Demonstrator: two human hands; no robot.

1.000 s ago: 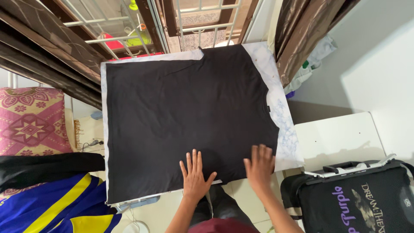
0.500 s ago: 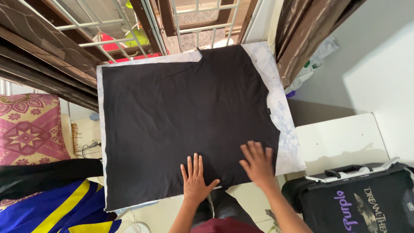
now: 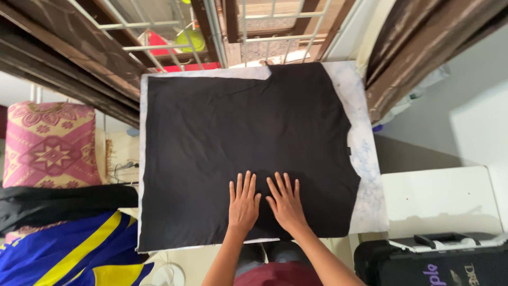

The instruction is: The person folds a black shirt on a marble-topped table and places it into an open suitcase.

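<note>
Both hands lie flat on a big black cloth (image 3: 238,148), palms down, fingers spread a bit, gripping nothing. The left hand (image 3: 243,204) and right hand (image 3: 287,204) are side by side, thumbs almost touching, near the edge of the cloth closest to the person, approx. in the middle. The cloth is spread out flat over a pale tabletop (image 3: 365,159) w/ a white and blue blotchy cover, and it hides most of it; a strip of the cover shows on the right side and a thin bit at the top left. The cloth has a small notch at its far edge and a few soft wrinkles. To the left is a pink and yellow patterned cushion (image 3: 50,145), then a dark folded cloth (image 3: 63,204) and a blue and yellow cloth (image 3: 69,251) below it. At the bottom right sits a black bag (image 3: 439,265) next to a white surface (image 3: 442,198). Behind the tabletop is a window w/ white bars (image 3: 211,24).
</note>
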